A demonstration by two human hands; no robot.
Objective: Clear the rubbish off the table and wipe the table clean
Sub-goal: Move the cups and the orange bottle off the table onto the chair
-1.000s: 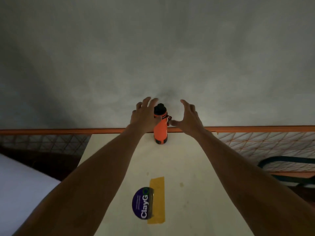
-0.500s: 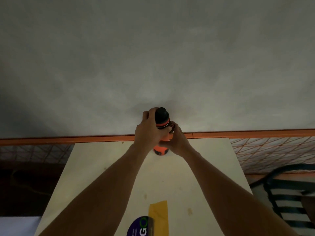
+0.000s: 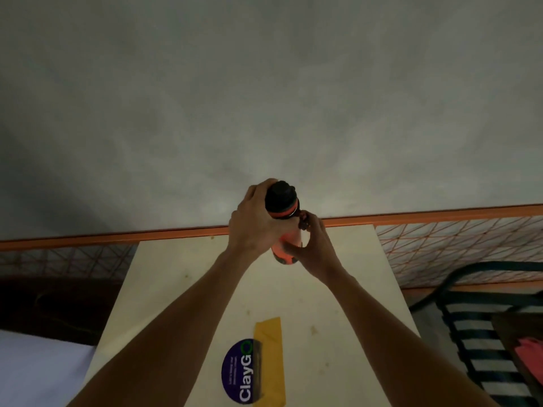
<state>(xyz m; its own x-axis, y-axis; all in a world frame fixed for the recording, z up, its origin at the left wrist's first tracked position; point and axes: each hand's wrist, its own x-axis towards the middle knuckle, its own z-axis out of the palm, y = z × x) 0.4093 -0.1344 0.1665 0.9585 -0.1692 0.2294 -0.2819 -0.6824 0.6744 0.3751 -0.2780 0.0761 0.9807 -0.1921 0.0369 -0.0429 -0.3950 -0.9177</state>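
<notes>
The bottle [image 3: 286,245], orange with a black cap, is at the table's [image 3: 182,289] far edge, near the middle. The left hand [image 3: 255,227] wraps its upper body; the right hand [image 3: 314,248] curls around its lower side. A round sticker [image 3: 238,371] and yellow tape [image 3: 269,356] lie by the near edge.

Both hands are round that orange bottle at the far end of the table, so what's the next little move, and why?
Probably lift the bottle off the table: left hand and right hand both grip it, and it needs moving before wiping.
</notes>
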